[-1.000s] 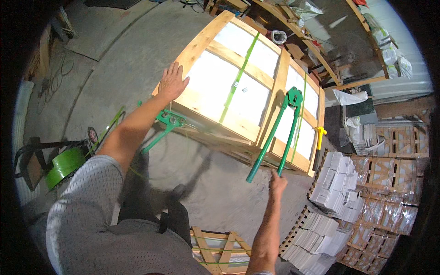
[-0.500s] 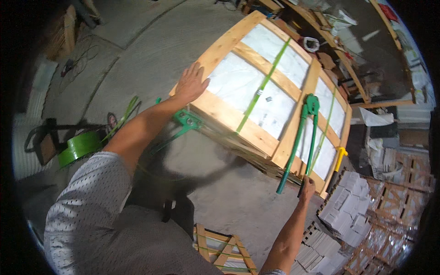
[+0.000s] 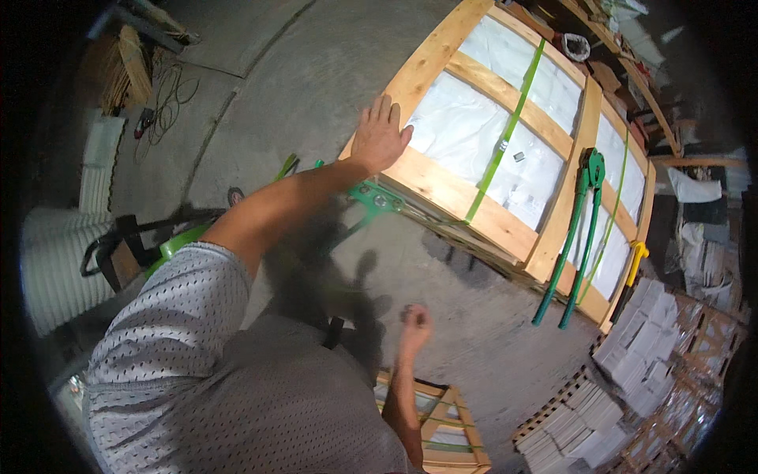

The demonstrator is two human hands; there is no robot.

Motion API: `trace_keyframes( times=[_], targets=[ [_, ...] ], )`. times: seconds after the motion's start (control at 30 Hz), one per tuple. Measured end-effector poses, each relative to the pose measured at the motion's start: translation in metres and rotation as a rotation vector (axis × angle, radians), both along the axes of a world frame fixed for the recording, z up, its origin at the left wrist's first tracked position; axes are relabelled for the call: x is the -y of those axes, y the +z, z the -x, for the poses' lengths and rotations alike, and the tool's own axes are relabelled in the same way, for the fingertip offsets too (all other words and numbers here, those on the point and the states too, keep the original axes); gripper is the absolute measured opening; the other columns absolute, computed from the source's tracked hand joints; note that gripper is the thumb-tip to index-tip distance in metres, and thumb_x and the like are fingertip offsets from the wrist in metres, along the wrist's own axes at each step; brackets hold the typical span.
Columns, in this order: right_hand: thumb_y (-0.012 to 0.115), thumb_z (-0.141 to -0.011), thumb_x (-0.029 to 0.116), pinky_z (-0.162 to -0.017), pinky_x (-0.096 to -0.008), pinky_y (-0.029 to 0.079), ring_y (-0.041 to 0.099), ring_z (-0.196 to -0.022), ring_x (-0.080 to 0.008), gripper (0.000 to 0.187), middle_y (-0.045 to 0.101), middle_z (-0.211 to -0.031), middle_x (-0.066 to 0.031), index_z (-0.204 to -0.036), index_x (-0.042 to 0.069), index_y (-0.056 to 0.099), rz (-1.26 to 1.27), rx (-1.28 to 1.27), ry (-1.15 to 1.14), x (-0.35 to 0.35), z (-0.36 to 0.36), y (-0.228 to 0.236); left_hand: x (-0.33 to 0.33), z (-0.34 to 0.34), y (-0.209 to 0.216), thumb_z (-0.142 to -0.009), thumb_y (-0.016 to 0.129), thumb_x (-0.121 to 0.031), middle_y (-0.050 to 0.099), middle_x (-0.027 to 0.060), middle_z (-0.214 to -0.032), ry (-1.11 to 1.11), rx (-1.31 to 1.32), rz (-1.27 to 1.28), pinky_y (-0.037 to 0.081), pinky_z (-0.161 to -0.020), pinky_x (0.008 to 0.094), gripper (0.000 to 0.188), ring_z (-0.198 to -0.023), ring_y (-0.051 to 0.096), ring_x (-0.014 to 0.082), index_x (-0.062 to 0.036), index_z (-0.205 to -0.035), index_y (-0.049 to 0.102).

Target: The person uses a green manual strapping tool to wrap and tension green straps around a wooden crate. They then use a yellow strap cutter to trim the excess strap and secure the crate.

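My left hand [image 3: 381,136] lies flat, fingers stretched, on the corner of a wooden crate [image 3: 430,180] with white-wrapped contents and green straps [image 3: 505,142]. Just below that hand, a green metal strapping tool [image 3: 380,201] is at the crate's near side. My right hand [image 3: 416,320] is over the floor in front of me, fingers curled; what they hold, if anything, is too small to make out. A long-handled green strap crimper [image 3: 583,213] lies across the crate's top, its handles jutting past the near edge. Beside the right edge is a yellow-headed hammer [image 3: 638,257].
A smaller strapped crate [image 3: 452,430] stands close by my body. At right are stacked white blocks [image 3: 643,340] and wrapped pallets [image 3: 699,371]. A green strap roll [image 3: 175,246] sits behind my left arm; a cable [image 3: 167,99] lies on the floor farther off.
My right hand has left the crimper handles and moved left toward my body. My left hand stays on the crate corner, while the view has shifted, placing the crate farther right.
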State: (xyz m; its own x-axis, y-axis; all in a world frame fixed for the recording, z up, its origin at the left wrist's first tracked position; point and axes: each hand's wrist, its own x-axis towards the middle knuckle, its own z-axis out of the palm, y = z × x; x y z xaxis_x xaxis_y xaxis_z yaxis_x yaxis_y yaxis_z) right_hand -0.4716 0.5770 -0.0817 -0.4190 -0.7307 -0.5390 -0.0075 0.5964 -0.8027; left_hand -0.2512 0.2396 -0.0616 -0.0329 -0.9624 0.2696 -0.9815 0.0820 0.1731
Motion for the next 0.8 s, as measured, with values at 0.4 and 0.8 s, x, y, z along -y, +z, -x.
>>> trace_keyframes(
  times=[0.4,0.8],
  targets=[
    [0.058,-0.093,0.013,-0.062,-0.0284,0.049,0.057,-0.066,-0.0156,0.013,0.061,-0.078,-0.0075,-0.095,0.0,0.06,-0.02,0.463,-0.65,-0.026,-0.161,-0.032,0.035,-0.047,0.012,-0.091,0.054,-0.036,0.043,0.0252,-0.134,-0.587,-0.024,-0.148,0.027,-0.109,0.0471,0.058,-0.129,0.037,0.0366,0.0095,-0.125,0.046],
    [0.056,-0.092,0.021,-0.072,-0.033,0.049,0.06,-0.073,-0.019,0.014,0.062,-0.078,-0.0045,-0.09,0.007,0.059,-0.18,0.826,-1.126,-0.055,-0.216,-0.16,0.051,-0.041,-0.003,-0.089,0.052,-0.029,0.057,0.0179,-0.117,-0.939,-0.005,-0.159,0.031,-0.106,0.0448,0.037,-0.12,0.046,0.0323,0.0024,-0.108,0.058]
  ],
)
